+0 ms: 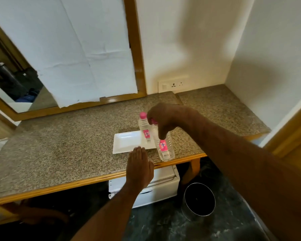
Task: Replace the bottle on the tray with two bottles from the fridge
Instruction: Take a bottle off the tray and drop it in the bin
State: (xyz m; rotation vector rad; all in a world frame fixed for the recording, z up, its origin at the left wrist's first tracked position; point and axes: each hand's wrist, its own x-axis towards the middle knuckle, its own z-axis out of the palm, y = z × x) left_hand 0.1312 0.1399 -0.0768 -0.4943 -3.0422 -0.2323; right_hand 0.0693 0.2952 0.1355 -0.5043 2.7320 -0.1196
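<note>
A white rectangular tray (pixel 125 142) lies on the granite counter near its front edge. One clear water bottle (pixel 144 127) with a pink cap and pink label stands upright on the tray's right part. My right hand (pixel 162 119) grips a second, alike bottle (pixel 164 146) by its pink cap; it hangs tilted just right of the tray, over the counter's front. My left hand (pixel 139 166) is flat with fingers together and holds nothing, its fingertips at the tray's front rim.
The granite counter (pixel 68 150) has a wooden front edge. A white small fridge (pixel 156 186) sits under it, with a black round bin (pixel 199 200) to its right on the dark floor. A mirror covered with white paper (pixel 87 54) leans behind; a wall socket (pixel 174 85) is at the back.
</note>
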